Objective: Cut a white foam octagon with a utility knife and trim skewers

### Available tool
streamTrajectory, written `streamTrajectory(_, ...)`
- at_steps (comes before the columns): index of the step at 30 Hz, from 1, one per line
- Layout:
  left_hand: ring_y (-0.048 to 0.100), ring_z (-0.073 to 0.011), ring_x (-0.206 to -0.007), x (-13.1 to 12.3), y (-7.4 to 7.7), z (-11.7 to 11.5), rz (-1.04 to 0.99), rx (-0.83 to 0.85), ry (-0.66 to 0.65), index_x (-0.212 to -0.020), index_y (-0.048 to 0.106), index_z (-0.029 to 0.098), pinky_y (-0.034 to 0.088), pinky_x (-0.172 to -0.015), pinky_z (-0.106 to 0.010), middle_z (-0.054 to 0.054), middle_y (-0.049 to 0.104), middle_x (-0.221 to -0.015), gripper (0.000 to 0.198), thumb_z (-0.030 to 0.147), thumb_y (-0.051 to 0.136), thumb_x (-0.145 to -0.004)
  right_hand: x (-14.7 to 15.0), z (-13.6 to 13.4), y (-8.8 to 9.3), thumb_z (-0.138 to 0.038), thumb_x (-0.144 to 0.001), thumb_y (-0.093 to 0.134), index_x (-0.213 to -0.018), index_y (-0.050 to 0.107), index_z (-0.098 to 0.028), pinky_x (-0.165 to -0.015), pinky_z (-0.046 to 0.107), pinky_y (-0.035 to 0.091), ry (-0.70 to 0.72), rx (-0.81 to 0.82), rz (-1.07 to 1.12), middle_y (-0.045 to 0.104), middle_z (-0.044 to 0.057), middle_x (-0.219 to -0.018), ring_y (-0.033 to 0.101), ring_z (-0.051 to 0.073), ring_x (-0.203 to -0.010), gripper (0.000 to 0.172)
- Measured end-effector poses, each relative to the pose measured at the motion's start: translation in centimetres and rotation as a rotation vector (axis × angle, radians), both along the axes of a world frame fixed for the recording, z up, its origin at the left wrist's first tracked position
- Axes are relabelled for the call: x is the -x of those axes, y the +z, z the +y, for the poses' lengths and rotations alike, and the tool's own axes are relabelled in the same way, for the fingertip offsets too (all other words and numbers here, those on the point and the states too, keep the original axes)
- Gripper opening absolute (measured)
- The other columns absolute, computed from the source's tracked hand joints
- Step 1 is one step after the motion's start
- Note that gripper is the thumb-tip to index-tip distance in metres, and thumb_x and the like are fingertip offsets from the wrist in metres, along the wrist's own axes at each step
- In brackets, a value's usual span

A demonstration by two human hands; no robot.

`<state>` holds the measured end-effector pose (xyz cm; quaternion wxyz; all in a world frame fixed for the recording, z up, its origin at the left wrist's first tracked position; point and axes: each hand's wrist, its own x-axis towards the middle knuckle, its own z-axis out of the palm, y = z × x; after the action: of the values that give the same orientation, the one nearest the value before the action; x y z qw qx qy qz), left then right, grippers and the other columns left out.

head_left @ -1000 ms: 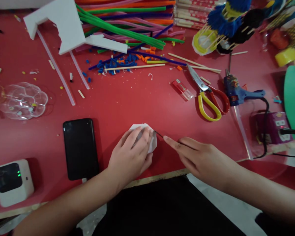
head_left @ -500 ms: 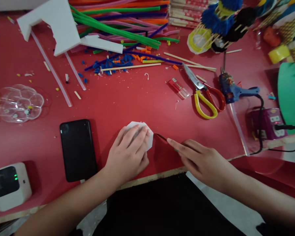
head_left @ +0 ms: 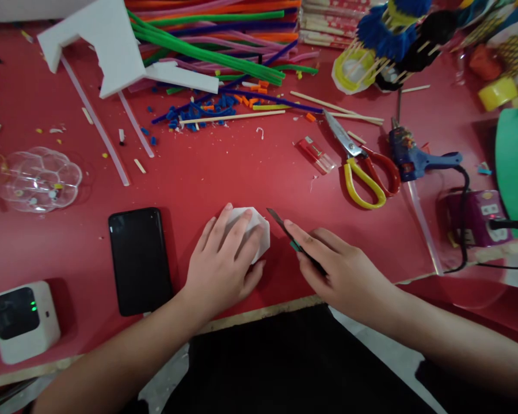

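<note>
A small white piece with cut, angular edges lies on the red tabletop, partly covered by my left hand. The fingers of that hand are spread out across its top, with the thumb at the near side. To the right, my right hand is closed around a utility knife with a dark blade and a bit of green near the grip. The blade points up and left, its tip just off the piece's right edge. Most of the knife's handle is hidden in my palm.
A black phone and a white box-shaped device lie to the left. Scissors, a small red-labelled case and a glue gun sit right. Pipe cleaners and a white foam shape are behind.
The knife has swung more upright and its tip has moved farther up beside the piece. My right hand has shifted slightly left, and my left fingers have spread wider.
</note>
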<state>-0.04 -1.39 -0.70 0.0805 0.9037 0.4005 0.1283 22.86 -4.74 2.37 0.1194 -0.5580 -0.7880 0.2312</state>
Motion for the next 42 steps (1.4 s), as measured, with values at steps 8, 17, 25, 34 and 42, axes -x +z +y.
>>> streamTrajectory(8, 0.051, -0.0341, -0.136, -0.3, -0.4, 0.0, -0.042, -0.018, -0.036, -0.134, 0.058, 0.007, 0.042, -0.115, -0.047, -0.020, 0.063, -0.135, 0.049, 0.024, 0.057, -0.087, 1.2, 1.4, 0.3, -0.017, -0.096, 0.037, -0.143, 0.051, -0.009, -0.056, 0.029, 0.054, 0.088, 0.003, -0.070, 0.065, 0.008, -0.089, 0.061, 0.016, -0.064, 0.050)
streamTrajectory(17, 0.049, -0.0319, -0.138, -0.1, -0.4, 0.1, -0.060, 0.002, -0.043, -0.138, 0.055, 0.008, 0.041, -0.116, -0.047, -0.016, 0.061, -0.140, 0.049, 0.020, 0.051, -0.090, 1.2, 1.6, 0.6, -0.016, -0.095, 0.039, -0.145, 0.051, -0.013, -0.058, 0.027, 0.052, 0.099, 0.041, -0.104, 0.064, 0.007, -0.088, 0.060, 0.015, -0.066, 0.051)
streamTrajectory(25, 0.052, -0.0307, -0.135, -0.3, -0.4, 0.2, -0.060, -0.036, -0.030, -0.136, 0.055, 0.006, 0.042, -0.114, -0.044, -0.015, 0.063, -0.139, 0.046, 0.023, 0.049, -0.093, 1.0, 2.1, 1.0, -0.015, -0.093, 0.039, -0.145, 0.051, -0.012, -0.064, 0.029, 0.055, 0.128, 0.077, -0.129, 0.066, 0.009, -0.092, 0.063, 0.015, -0.069, 0.053)
streamTrajectory(34, 0.049, -0.0323, -0.138, 0.0, -0.7, 0.1, -0.040, -0.006, -0.051, -0.142, 0.050, 0.007, 0.041, -0.115, -0.047, -0.016, 0.061, -0.140, 0.049, 0.022, 0.049, -0.095, 0.7, 2.3, 0.6, -0.012, -0.093, 0.039, -0.145, 0.050, -0.008, -0.073, 0.035, 0.061, 0.186, 0.067, -0.065, 0.072, 0.013, -0.101, 0.068, 0.020, -0.082, 0.053)
streamTrajectory(42, 0.049, -0.0331, -0.138, -0.2, -0.5, 0.1, -0.033, -0.003, -0.053, -0.142, 0.050, 0.007, 0.042, -0.114, -0.048, -0.016, 0.059, -0.143, 0.050, 0.023, 0.051, -0.095, 0.1, 1.3, 0.7, -0.012, -0.093, 0.039, -0.145, 0.049, -0.008, -0.071, 0.036, 0.062, 0.201, 0.087, -0.071, 0.071, 0.013, -0.100, 0.067, 0.018, -0.076, 0.053)
